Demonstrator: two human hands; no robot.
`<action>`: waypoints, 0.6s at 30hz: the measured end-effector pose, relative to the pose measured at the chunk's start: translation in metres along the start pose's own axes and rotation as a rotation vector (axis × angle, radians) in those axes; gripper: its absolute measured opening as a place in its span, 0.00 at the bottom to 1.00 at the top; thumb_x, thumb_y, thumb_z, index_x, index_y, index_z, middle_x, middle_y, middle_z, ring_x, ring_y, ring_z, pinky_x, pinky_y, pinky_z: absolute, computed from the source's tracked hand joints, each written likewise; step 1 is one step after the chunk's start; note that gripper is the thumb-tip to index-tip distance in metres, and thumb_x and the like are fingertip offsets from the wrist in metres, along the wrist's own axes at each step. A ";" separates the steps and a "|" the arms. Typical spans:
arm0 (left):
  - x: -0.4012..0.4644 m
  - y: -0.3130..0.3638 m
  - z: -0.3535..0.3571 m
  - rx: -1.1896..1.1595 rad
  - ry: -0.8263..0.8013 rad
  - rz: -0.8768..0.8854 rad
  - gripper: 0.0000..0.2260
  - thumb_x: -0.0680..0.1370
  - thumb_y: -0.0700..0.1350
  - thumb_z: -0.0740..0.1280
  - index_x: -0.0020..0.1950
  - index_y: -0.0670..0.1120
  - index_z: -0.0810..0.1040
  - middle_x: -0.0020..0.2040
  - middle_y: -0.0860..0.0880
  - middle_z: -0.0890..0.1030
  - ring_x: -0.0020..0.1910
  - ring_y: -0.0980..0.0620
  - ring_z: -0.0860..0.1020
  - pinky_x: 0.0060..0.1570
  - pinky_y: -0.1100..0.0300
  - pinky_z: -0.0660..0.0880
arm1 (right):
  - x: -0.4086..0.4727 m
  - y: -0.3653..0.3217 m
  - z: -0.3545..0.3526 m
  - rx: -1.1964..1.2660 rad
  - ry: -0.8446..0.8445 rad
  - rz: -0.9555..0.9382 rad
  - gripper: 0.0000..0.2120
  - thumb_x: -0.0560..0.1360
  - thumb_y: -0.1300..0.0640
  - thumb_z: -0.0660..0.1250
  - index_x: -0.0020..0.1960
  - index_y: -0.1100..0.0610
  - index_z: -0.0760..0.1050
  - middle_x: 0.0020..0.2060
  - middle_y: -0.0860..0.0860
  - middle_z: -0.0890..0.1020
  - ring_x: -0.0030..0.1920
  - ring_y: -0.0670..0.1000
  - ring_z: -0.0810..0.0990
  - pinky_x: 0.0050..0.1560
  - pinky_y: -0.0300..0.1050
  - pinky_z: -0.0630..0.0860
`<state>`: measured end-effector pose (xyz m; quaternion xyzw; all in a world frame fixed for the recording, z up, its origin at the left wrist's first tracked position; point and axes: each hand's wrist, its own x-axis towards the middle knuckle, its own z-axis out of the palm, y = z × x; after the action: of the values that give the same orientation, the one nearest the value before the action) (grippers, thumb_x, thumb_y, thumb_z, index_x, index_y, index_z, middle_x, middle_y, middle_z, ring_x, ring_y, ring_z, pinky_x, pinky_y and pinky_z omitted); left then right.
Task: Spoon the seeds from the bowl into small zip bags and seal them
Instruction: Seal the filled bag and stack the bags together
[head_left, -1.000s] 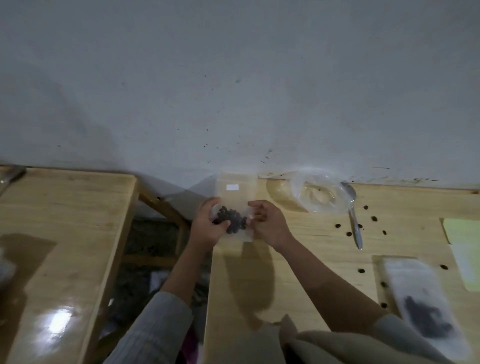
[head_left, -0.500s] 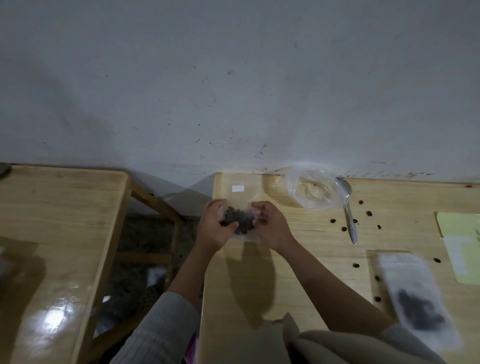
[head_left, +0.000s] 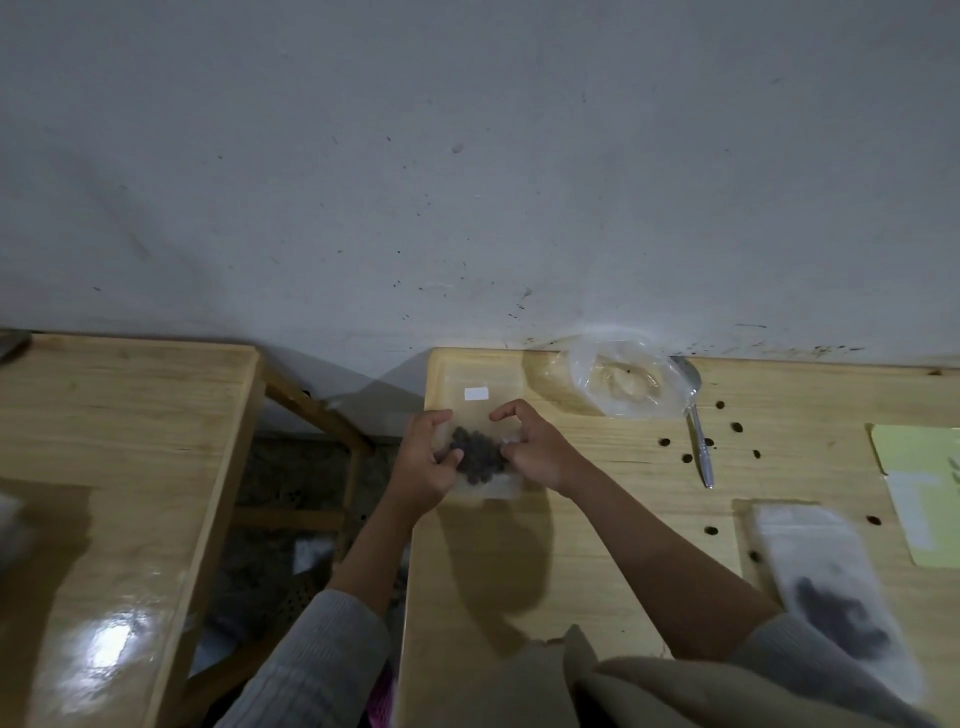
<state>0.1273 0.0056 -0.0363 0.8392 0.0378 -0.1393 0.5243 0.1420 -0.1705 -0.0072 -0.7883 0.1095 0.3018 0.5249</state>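
A small clear zip bag (head_left: 480, 410) with a clump of dark seeds (head_left: 475, 460) in its lower half is held over the left end of the right wooden table (head_left: 519, 561). My left hand (head_left: 426, 462) pinches its left edge and my right hand (head_left: 535, 452) pinches its right edge, fingers curled around the plastic. A clear plastic bowl (head_left: 623, 379) stands at the back by the wall, and a metal spoon (head_left: 698, 441) lies beside it.
Loose dark seeds (head_left: 685, 458) are scattered around the spoon. Another zip bag with seeds (head_left: 831, 587) lies at the right front, with a pale green sheet (head_left: 919, 483) beyond it. A second wooden table (head_left: 104, 467) stands left, across a gap.
Both hands have lowered the bag a little toward the table, and the view has shifted slightly. The grip on the bag's two edges is the same.
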 end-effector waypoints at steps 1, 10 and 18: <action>0.000 -0.001 0.001 0.013 -0.004 0.009 0.19 0.76 0.31 0.64 0.66 0.39 0.67 0.61 0.48 0.65 0.60 0.48 0.71 0.52 0.65 0.73 | 0.000 0.000 0.000 -0.008 0.004 0.003 0.18 0.73 0.66 0.59 0.59 0.49 0.68 0.39 0.54 0.75 0.37 0.51 0.73 0.35 0.43 0.70; 0.016 0.011 0.002 0.124 -0.015 0.098 0.27 0.74 0.34 0.69 0.71 0.41 0.63 0.69 0.45 0.62 0.67 0.52 0.64 0.67 0.61 0.66 | 0.000 0.010 -0.003 -0.036 0.293 -0.126 0.18 0.72 0.70 0.63 0.58 0.54 0.71 0.39 0.49 0.74 0.40 0.52 0.77 0.34 0.37 0.72; 0.022 0.010 0.002 0.374 0.023 0.148 0.30 0.70 0.42 0.75 0.69 0.42 0.68 0.68 0.45 0.69 0.67 0.48 0.69 0.63 0.63 0.63 | -0.004 0.020 0.004 -0.133 0.484 -0.201 0.15 0.71 0.70 0.66 0.56 0.60 0.76 0.42 0.51 0.78 0.42 0.49 0.76 0.39 0.27 0.70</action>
<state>0.1502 -0.0030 -0.0343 0.9240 -0.0447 -0.0953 0.3676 0.1275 -0.1762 -0.0212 -0.8771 0.1331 0.0576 0.4579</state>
